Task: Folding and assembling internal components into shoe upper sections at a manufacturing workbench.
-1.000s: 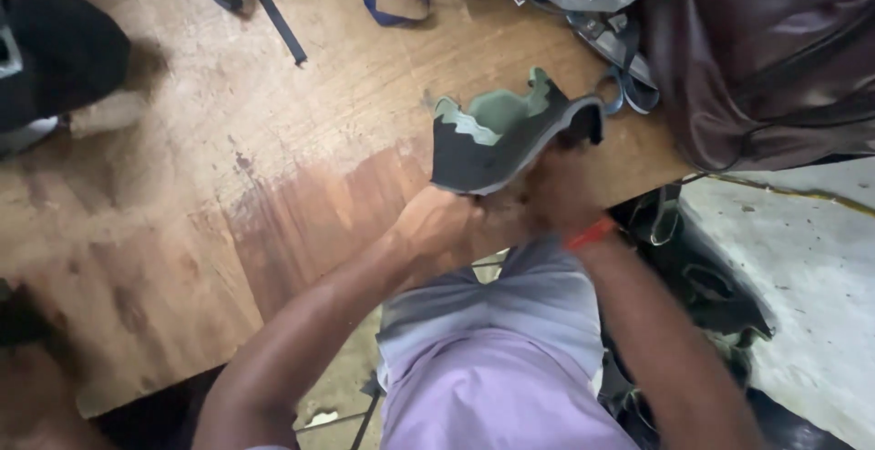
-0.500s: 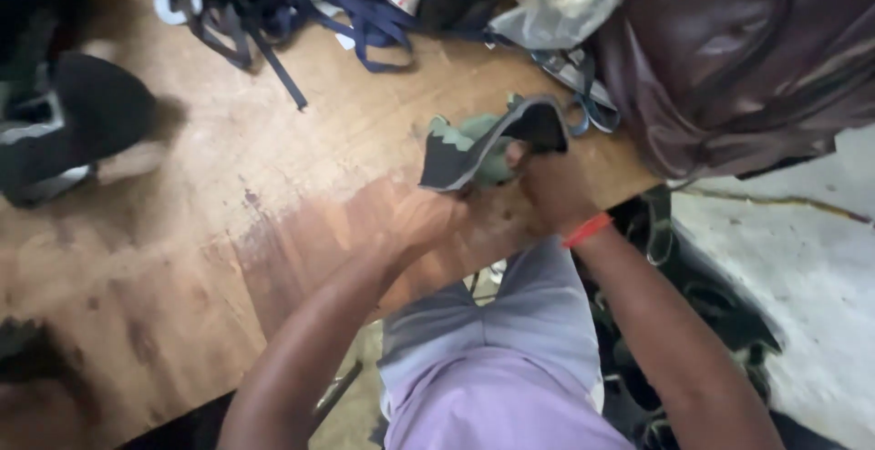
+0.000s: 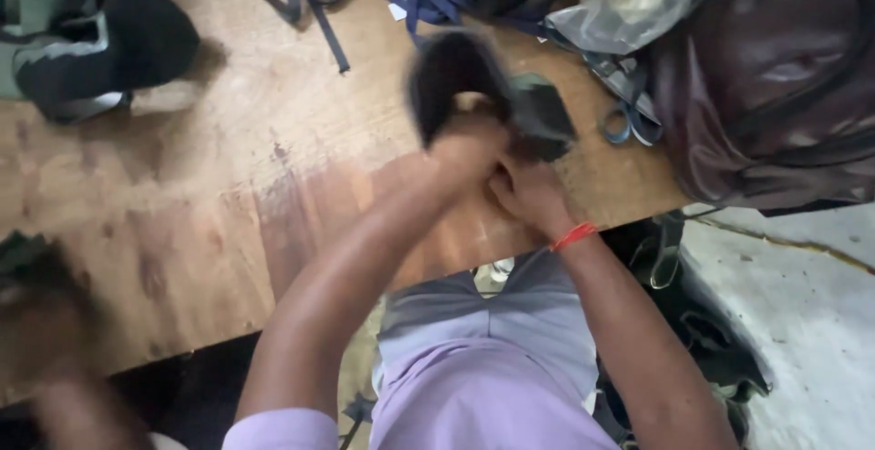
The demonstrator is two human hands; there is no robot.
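Gripping a dark shoe upper (image 3: pixel 483 94) with fingers clamped from both sides, the left hand (image 3: pixel 465 154) and right hand (image 3: pixel 529 190) lift it above the table (image 3: pixel 228 195), at 12 o'clock from the torso, apparently to bend it.

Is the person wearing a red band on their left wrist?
No, the red band sits on the wrist of the right hand, which grips the dark fabric piece together with the left hand.
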